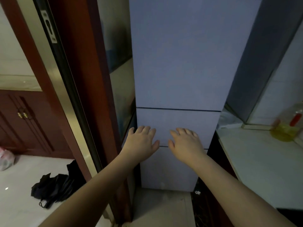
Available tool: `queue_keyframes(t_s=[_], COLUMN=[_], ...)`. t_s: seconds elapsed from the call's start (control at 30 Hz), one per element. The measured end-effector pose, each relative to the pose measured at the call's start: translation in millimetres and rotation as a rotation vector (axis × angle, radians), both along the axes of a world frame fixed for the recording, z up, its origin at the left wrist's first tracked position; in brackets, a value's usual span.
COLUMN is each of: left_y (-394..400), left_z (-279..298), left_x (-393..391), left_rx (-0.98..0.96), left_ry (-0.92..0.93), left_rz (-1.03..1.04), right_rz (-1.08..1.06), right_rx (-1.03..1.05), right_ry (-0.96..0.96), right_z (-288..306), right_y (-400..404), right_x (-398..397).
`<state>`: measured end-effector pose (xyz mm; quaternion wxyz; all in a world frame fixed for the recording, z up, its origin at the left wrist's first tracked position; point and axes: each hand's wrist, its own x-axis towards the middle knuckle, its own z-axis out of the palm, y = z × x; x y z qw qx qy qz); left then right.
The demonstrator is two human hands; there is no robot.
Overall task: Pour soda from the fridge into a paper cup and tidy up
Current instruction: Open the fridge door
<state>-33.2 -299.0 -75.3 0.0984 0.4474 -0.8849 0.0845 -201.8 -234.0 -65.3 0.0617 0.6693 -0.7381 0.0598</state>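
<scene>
Fridge (178,63): tall, pale, three doors stacked, all closed; it stands on the floor between a reddish wooden door frame (85,79) and the bench (262,161). I see both hands raised in front of the middle door. My left hand (141,143) is spread flat with straight fingers, holding nothing, near the door's left edge. My right hand (184,143) is likewise spread and holding nothing, just beside the left. I cannot tell whether either palm touches the door. An oil bottle (285,130) stands at the bench's far right edge. A folded black umbrella (54,187) lies on the floor.
</scene>
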Motion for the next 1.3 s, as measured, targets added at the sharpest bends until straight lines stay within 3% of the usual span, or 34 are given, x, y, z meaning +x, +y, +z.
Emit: queue_keyframes(t_s=[0.83, 1.03, 1.17, 1.3], left_y=[-245, -280, -299, -307], left_z=[0, -12, -19, -24], left_x=[-57, -72, -82, -90], left_rx=[0.045, -0.063, -0.124, -0.073], left_ry=[0.057, 0.124, 0.291, 0.759], left_rz=[0.125, 0.143, 0.135, 0.183], right_rz=[0.144, 0.203, 0.243, 0.282], right_rx=[-0.130, -0.140, -0.199, -0.287], right_ry=[0.017, 0.065, 0.080, 0.085], right_z=[22, 23, 13, 4], right_y=[-255, -311, -335, -346], right_x=[-60, -85, -87, -88])
